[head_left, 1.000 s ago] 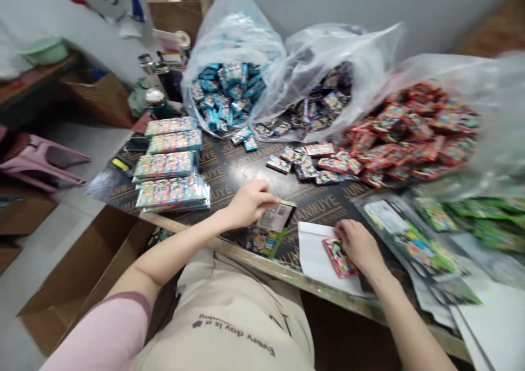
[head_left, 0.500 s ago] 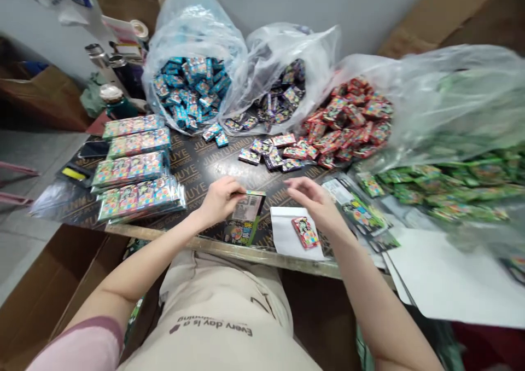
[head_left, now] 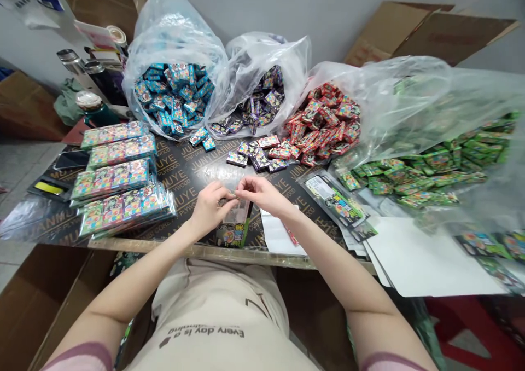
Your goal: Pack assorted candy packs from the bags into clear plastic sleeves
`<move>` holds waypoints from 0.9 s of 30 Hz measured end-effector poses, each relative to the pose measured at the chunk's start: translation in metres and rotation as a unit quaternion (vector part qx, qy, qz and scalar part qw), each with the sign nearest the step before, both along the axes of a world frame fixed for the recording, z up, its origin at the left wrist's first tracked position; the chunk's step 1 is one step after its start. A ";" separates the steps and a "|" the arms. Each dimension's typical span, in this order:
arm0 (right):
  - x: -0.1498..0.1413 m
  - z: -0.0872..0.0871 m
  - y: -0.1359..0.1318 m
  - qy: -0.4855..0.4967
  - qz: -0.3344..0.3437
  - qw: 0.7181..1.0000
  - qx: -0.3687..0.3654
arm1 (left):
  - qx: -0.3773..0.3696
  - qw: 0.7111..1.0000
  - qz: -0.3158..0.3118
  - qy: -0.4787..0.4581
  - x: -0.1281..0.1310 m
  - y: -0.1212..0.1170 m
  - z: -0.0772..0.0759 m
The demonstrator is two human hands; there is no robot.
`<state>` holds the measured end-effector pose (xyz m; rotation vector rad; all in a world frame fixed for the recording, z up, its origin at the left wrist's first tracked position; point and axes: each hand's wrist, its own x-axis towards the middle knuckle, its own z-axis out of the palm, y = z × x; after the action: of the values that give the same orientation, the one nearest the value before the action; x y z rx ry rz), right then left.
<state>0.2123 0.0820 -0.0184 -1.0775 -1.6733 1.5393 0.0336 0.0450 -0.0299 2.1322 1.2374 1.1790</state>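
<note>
"Packet, the flat black one: where is it?"

"Just left of the white paper, at the near edge of the table. Its far edge is up at the fingers."

"And what are those fingers doing?"

"Left hand has thumb and fingers pinched nearly shut, with that far edge between them, I'd say. Right hand has its fingertips drawn close together, beside the left ones. Whether they grip the edge too, I can't tell."

"So which step is this?"

"Working at the packet's mouth, by my reading, perhaps parting it. That calls for a light pinch from each side and a gentle pull, so the thin film doesn't crease or tear."

"How does it look?"

"Black, with a green strip down its right side, bright lettering and a round coloured picture on the near part, and a paler panel farther up, partly under the hands. It looks flat and glossy; whether the mouth is open, I can't see."

"Anything on the white paper?"

"A red box, mostly behind the right forearm."
</note>
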 end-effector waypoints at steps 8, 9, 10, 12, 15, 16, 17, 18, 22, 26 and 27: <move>0.017 -0.009 0.000 0.106 -0.096 0.988 -0.065 | 0.080 0.991 -0.024 0.101 -0.005 -0.005 -0.006; 0.033 -0.012 0.003 0.079 -0.133 0.987 -0.032 | 0.079 0.990 -0.026 0.114 -0.009 -0.003 -0.007; 0.053 -0.017 0.006 0.032 -0.176 0.984 0.014 | 0.074 0.989 -0.024 0.127 -0.014 -0.001 -0.009; 0.098 -0.031 0.010 -0.111 -0.251 0.955 0.117 | 0.054 0.985 -0.011 0.163 -0.022 0.005 -0.014; 0.158 -0.064 0.005 -0.313 -0.246 0.901 0.171 | 0.036 0.962 -0.020 0.271 -0.028 0.013 -0.023; 0.171 -0.076 0.001 -0.347 -0.224 0.895 0.168 | 0.030 0.947 -0.050 0.316 -0.027 0.015 -0.027; 0.179 -0.088 -0.005 -0.365 -0.207 0.893 0.163 | 0.020 0.929 -0.093 0.358 -0.024 0.017 -0.032; 0.184 -0.099 -0.011 -0.372 -0.195 0.893 0.161 | 0.001 0.907 -0.143 0.396 -0.020 0.019 -0.037; 0.183 -0.127 -0.032 -0.364 -0.210 0.887 0.191 | -0.090 0.821 -0.283 0.488 0.000 0.028 -0.054; 0.181 -0.133 -0.039 -0.363 -0.230 0.879 0.207 | -0.067 0.793 -0.309 0.521 0.019 0.039 -0.054; 0.181 -0.133 -0.038 -0.364 -0.230 0.878 0.210 | -0.062 0.792 -0.313 0.521 0.022 0.041 -0.052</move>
<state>0.3935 0.0437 -0.1511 -1.7622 -1.8863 0.4324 0.0560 0.0860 -0.0823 2.7959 0.7160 -0.4538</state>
